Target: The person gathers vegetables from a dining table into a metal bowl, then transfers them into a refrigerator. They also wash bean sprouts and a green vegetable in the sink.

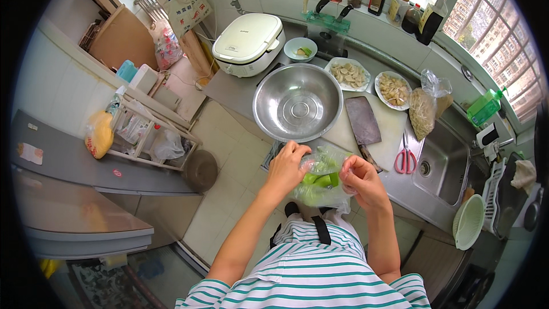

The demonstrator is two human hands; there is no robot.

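Note:
A clear plastic bag (324,195) with green vegetables (321,179) in it hangs between my hands, in front of the counter edge. My left hand (288,164) grips the bag's rim on the left. On the right, the fingers of my right hand (359,177) pinch the other side of the rim. Through the film the greens show as pale green pieces; their exact kind is unclear. Just beyond my hands stands a wide stainless steel basin (299,105) with nothing in it. A cleaver (363,121) lies on the white cutting board (339,131) to the right.
Red-handled scissors (405,161) lie beside the sink (444,163). Behind the board are two plates of sliced food (348,75) (393,90) and a tied bag of food (423,111). A white rice cooker (248,45) and a small bowl (300,49) stand behind the basin.

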